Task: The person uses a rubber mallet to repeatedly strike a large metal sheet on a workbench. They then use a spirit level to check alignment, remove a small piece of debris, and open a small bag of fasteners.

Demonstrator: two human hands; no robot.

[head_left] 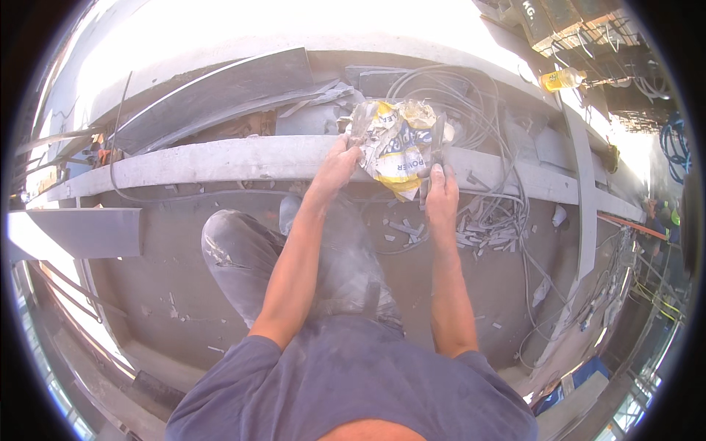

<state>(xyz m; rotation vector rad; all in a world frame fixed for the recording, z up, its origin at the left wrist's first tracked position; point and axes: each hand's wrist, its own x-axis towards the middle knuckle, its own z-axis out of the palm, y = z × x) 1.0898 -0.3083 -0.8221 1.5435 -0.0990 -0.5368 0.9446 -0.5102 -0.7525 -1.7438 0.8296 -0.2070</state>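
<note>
A crumpled, torn bag [397, 151] in white, yellow and blue hangs between my hands over a pale concrete beam. My left hand [340, 163] is closed at the bag's left side, with a narrow greyish flat piece [361, 121] rising from the fingers against the bag. On the other side, my right hand [441, 192] grips a thin dark grey flat strip [439, 143], thumb on its face, along the bag's right edge. Whether these flat pieces are tool blades or offcuts I cannot tell. Whitish lumps [419, 114] show at the bag's top.
The concrete beam [243, 158] crosses in front of my knees. Grey boards [220, 95] lie beyond it. Coiled cable [485, 95] trails down the right side, near a heap of broken strips [489, 228]. A yellow bottle [562, 79] lies at the upper right.
</note>
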